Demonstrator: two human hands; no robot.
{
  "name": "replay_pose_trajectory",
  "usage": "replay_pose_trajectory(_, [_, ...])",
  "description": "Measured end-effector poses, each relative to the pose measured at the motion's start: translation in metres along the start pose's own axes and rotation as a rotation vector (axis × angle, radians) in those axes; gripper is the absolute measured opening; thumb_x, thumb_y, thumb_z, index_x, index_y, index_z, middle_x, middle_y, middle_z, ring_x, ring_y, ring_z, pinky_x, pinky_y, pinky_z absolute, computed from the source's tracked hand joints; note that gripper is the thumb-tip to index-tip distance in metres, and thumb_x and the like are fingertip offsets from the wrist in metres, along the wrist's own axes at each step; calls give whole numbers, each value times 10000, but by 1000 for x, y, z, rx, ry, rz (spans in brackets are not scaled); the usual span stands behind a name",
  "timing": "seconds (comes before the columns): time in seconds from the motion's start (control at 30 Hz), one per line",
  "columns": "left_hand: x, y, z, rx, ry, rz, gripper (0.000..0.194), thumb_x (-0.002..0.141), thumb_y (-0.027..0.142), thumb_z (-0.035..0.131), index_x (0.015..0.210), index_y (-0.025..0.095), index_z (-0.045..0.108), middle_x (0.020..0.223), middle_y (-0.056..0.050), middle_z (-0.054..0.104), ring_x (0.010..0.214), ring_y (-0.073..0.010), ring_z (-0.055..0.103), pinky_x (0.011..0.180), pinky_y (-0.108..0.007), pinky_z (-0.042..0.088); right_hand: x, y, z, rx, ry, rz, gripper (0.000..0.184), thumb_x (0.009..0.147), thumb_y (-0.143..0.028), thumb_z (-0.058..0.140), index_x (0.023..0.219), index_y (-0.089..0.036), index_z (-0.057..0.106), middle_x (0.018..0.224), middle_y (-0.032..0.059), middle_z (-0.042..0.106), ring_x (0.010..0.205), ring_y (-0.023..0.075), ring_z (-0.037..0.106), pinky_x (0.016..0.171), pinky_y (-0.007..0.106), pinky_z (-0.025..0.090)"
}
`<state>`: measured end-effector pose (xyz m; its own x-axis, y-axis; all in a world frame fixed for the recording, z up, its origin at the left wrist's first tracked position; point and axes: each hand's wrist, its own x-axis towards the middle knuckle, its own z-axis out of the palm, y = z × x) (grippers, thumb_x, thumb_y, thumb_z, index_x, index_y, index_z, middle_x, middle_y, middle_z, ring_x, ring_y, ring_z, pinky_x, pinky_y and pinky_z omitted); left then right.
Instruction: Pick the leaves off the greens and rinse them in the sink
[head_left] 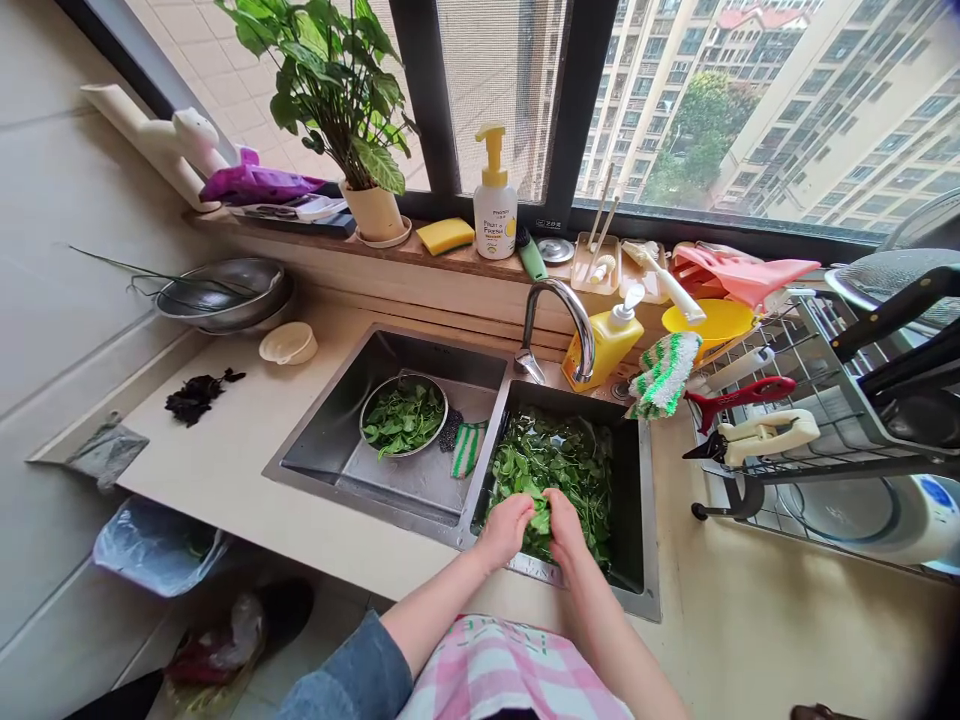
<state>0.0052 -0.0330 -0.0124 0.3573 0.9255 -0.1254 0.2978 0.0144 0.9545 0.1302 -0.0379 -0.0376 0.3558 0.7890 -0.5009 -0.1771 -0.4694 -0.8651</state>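
Observation:
Loose leafy greens [577, 470] fill the water in the right sink basin [630, 500]. Over the basin's near side, my left hand [506, 528] and my right hand [564, 522] come together, fingers closed on a small bunch of green leaves [540, 512] between them. In the left basin [315, 435] a round metal bowl [403, 416] holds more of the greens. A green-and-white striped cloth [469, 449] lies beside that bowl, with a dark scrubber [450, 430] between them.
The faucet [559, 320] rises behind the basins. At right stands a wire dish rack [795, 420] with knives and scissors [765, 440]. Dark scraps [201, 398], a small cream bowl [289, 343] and stacked metal pans [225, 290] sit left, above a lined bin [157, 545]. Soap bottles [495, 215] and a potted plant [371, 205] line the back.

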Motion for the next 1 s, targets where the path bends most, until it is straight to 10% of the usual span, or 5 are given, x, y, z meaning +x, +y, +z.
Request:
replay_pose_trajectory(0.1, [6, 3, -15, -191, 59, -130, 209, 814, 350, 436, 673, 198, 463, 616, 18, 476, 567, -116, 434, 566, -230, 338, 19, -13, -17, 200, -144, 187, 186, 647, -382, 493, 631, -205, 439, 540, -22, 482, 407, 96, 364, 375, 223, 272])
replay_pose_trajectory(0.3, [-7, 2, -63, -752, 296, -352, 290, 722, 446, 584, 760, 182, 470, 654, 37, 514, 551, -72, 476, 492, -172, 350, 23, -28, -34, 421, -477, 103, 217, 691, -392, 509, 634, -212, 402, 573, -34, 466, 391, 69, 275, 358, 192, 216])
replay_pose_trajectory(0.6, [-83, -25, -128, -1179, 558, -387, 242, 679, 280, 689, 794, 161, 513, 727, 22, 571, 608, -58, 537, 535, -158, 418, 10, -75, 19, 477, -522, 16, 193, 788, -353, 468, 658, -219, 420, 559, -50, 403, 410, 78, 198, 379, 189, 171])
replay_pose_trajectory(1.0, [-51, 6, -68, -731, 33, -325, 238, 699, 316, 614, 829, 123, 560, 610, 13, 549, 486, -73, 478, 501, -223, 364, -36, -85, 88, 642, -475, -65, 117, 743, -263, 500, 655, -230, 431, 575, -45, 404, 423, 86, 284, 366, 198, 266])
